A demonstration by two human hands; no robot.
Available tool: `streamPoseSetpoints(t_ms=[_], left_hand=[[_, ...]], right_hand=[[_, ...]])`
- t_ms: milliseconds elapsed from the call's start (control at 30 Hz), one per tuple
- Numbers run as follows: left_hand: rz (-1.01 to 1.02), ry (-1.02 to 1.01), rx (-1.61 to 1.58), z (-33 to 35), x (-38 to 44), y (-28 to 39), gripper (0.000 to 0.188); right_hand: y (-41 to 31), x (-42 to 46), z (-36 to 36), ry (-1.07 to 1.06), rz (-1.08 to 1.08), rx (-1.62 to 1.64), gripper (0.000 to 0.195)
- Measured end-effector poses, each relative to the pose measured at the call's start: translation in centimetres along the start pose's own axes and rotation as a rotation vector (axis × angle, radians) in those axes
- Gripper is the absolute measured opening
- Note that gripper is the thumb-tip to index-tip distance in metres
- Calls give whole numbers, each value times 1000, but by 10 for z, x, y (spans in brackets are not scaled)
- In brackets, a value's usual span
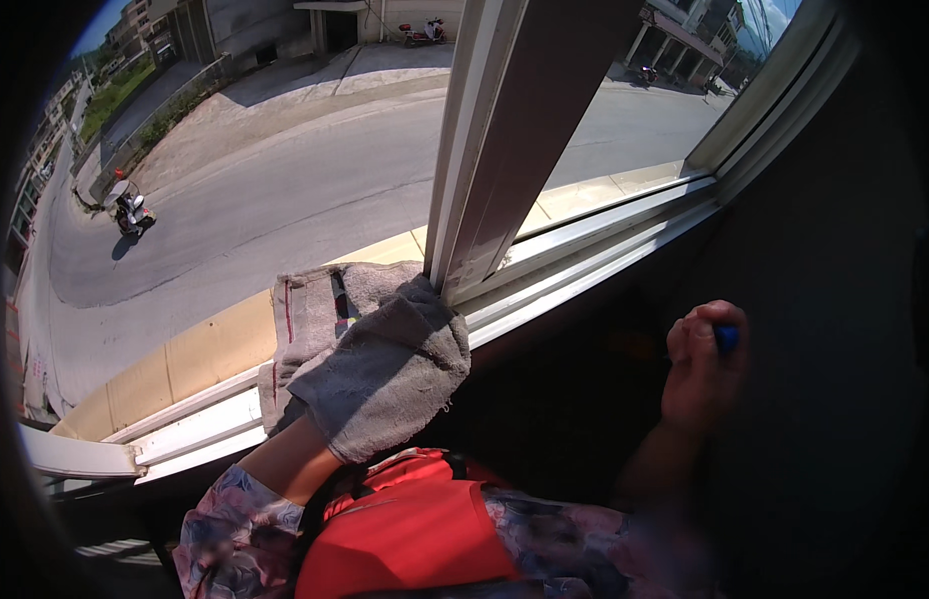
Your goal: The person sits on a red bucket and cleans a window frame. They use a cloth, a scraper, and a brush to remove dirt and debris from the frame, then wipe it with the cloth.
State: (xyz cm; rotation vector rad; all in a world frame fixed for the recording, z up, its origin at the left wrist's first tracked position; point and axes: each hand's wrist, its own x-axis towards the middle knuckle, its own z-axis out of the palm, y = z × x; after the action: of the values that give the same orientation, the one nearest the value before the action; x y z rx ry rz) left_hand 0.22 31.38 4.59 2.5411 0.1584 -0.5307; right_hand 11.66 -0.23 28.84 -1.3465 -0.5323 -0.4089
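Observation:
A worn grey terry cloth (390, 367) with red stripes covers my left hand, whose fingers are hidden beneath it; only the wrist (315, 449) shows. Cloth and hand press on the white metal window track (202, 427), against the foot of the sliding sash's upright frame (476, 150). Part of the cloth lies flat across the rails to the left. Away to the right, in deep shade, my right hand (704, 352) is a fist around something with a blue end (726, 338). The rest of that object is hidden by the fingers and the dark.
Beyond the open window half runs a tiled outer ledge (210, 337), with a street (285, 202) below. A parked scooter (133, 210) stands there. Glass (607, 142) fills the sash on the right. A white frame piece (83, 453) borders the track's left end.

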Motion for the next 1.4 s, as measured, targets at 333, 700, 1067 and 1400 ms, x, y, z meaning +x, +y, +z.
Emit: streamPoseSetpoints(t_ms=[333,700,1067,1400], left_hand=[[43,53,-101,-11,-19,-2,32],[-135,589,-243,-136,-181,-46,32],[-393,834,-165,-168,-286,-55,32],[-254,862,-115,-183,-223,-26,32]], right_hand=[[15,-3,13,-59,77,34,8],[25,-21,29,-123,124,154,9],[29,-23,30,-163,170,235,10],[38,-30,-6,-127,319,122,8]])
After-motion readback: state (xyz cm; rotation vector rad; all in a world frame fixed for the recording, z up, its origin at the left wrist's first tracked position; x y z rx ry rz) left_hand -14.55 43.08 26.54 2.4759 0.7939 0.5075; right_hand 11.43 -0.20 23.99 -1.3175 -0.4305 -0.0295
